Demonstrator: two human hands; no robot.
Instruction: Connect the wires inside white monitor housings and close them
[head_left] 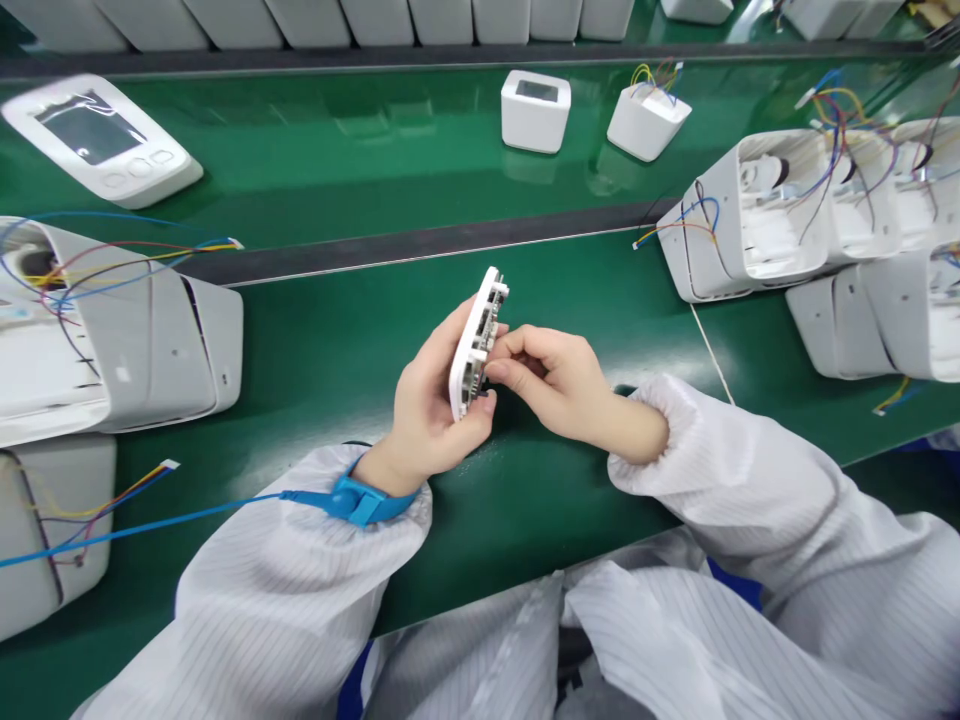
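My left hand (435, 400) grips a white plastic panel (471, 345) by its edges, tilted nearly upright above the green bench. Electronic parts on a circuit board (487, 325) show on the panel's right side. Thumb and forefinger of my right hand (551, 380) are pinched together at the board's lower part. Whatever sits between those fingertips is too small to make out. Around my left wrist is a blue strap (367, 500) with a blue cord running off to the left.
White housings with loose coloured wires stand at the left (165, 340) and right (750, 220). A monitor-like unit with a screen (101, 140) lies at the back left. Two small white boxes, one with a display (535, 112) and one with wires (647, 122), stand behind the dark ledge (420, 240).
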